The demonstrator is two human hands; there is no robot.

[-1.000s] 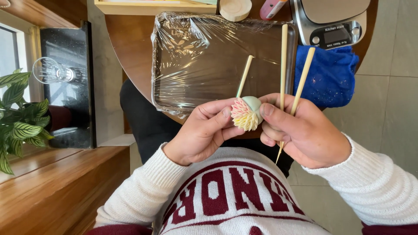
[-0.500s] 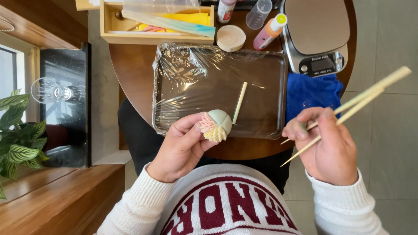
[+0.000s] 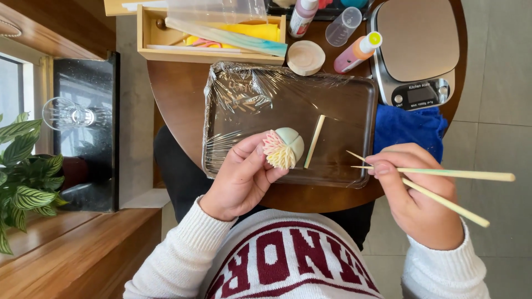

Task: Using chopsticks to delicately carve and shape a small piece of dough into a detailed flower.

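Head view. The right hand [image 3: 418, 199], its grip closed on a pair of pale bamboo chopsticks [image 3: 443, 185], has drawn away rightward from the small round sweet with pink-yellow snipped petals [image 3: 283, 148] (shaping paused), which the left hand [image 3: 244, 177] pinches over the film-wrapped metal tray [image 3: 343, 111] on the round wooden surface [image 3: 177, 94].

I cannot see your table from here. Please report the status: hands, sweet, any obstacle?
Left hand holds flower sweet over wrapped tray. Right hand holds two sticks, apart from sweet. Third stick lies on tray.
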